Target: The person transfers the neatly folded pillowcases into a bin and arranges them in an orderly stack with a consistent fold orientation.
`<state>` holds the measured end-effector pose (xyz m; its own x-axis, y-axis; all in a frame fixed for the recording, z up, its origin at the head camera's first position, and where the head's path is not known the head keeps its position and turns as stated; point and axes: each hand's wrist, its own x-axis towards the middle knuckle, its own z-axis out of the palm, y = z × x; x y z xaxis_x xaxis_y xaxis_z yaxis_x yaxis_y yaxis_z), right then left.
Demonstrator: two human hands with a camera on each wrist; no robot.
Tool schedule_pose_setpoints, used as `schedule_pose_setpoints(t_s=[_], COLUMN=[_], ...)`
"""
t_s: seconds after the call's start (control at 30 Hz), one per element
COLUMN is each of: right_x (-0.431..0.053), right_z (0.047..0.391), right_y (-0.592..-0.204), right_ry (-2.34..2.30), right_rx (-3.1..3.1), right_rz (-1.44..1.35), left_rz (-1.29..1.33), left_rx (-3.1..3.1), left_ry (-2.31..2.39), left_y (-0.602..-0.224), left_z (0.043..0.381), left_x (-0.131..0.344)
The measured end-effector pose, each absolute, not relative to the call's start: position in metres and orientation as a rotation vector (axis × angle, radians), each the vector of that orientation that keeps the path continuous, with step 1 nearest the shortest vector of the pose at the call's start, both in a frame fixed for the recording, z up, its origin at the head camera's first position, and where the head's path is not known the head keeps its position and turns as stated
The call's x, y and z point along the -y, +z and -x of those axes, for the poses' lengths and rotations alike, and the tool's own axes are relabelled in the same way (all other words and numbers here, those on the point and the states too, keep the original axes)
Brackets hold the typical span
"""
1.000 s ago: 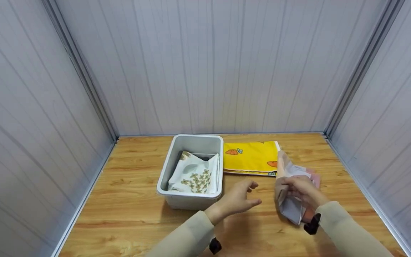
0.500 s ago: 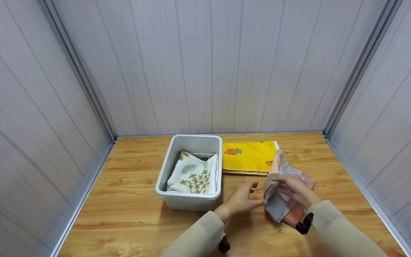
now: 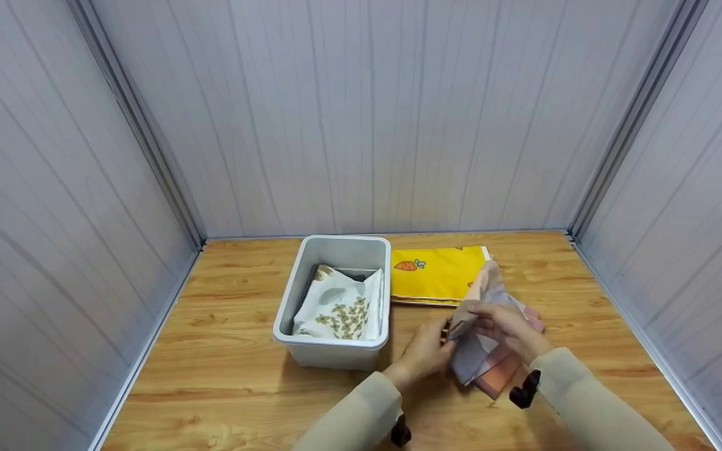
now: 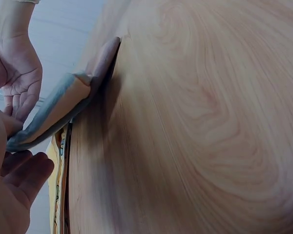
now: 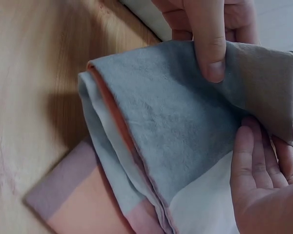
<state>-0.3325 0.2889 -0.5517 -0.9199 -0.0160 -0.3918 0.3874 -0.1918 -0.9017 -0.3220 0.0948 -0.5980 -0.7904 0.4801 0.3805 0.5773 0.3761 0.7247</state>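
A folded cloth [image 3: 470,360] with blocks of grey, white, beige, pink and orange is partly lifted over the table, right of the bin. My left hand [image 3: 425,349] pinches its near-left edge, thumb on the grey face [image 5: 151,107] and fingers behind. My right hand [image 3: 511,329] grips the beige end [image 5: 268,83], its fingers tucked under the fold in the right wrist view. Lower layers hang fanned out, their corner close to the wood. In the left wrist view the cloth's edge [image 4: 53,107] shows side-on between both hands.
A light grey plastic bin [image 3: 333,352] stands left of my hands, holding a white cloth [image 3: 336,307] with brown flower print. Behind my hands lies a folded yellow carrot-print cloth [image 3: 439,275]. Panelled walls [image 3: 361,125] enclose the wooden table [image 3: 235,351] at the back and sides.
My right hand has drawn the multicoloured cloth leftward. My left hand, earlier apart from it with fingers spread, has moved right and now pinches its edge. Bin and yellow cloth stay put.
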Motion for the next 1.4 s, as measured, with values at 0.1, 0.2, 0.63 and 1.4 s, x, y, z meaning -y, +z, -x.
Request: schedule_pose_setpoints(t_s=[0.1, 0.2, 0.63, 1.4], right_x=[-0.288, -0.287, -0.313, -0.349], right_z=[0.333, 0.334, 0.339, 0.336], right_y=[-0.551, -0.55, -0.548, -0.54], right_ry=[-2.204, -2.179, -2.105, -1.809], right_rx=[-1.801, -1.825, -2.206, -2.478], right_rz=[-0.4, -0.367, -0.259, 0.101], left_rz=[0.927, 0.873, 0.843, 0.995], left_rx=[2.491, 2.503, 2.483, 2.236], left_ry=[-1.353, -1.349, -1.4, -1.51], left_y=[-0.598, -0.597, -0.588, -0.565], left_z=[0.322, 0.32, 0.314, 0.307], left_x=[-0.095, -0.093, -0.082, -0.066])
